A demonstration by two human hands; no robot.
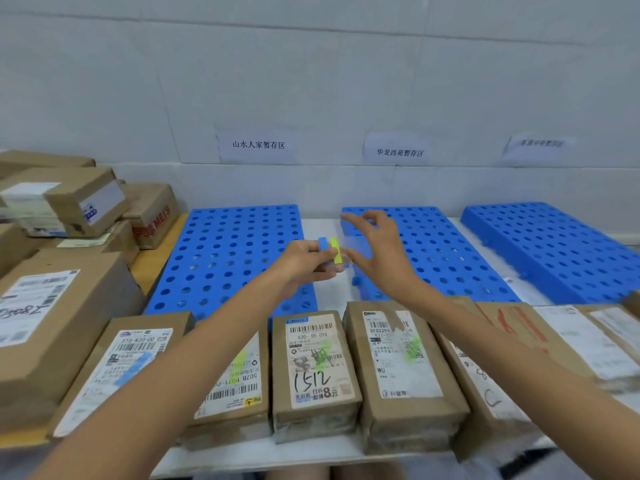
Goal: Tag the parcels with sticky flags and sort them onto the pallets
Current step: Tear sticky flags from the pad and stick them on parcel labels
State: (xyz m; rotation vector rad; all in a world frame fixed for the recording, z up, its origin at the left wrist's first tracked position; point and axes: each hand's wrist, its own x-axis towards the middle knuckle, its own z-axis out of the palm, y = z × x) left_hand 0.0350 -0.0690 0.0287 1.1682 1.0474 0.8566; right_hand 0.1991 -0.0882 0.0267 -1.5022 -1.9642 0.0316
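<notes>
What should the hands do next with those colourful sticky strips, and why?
Probably the right hand should pinch one flag off the small pad of blue and yellow-green sticky flags that the left hand holds. Its fingers are spread open right beside the pad, and the brown cardboard parcel with red marks shows no flag that I can see.

Left hand (pixel 304 263) pinching sticky flags (pixel 329 250), right hand (pixel 379 252) spread beside them
</notes>
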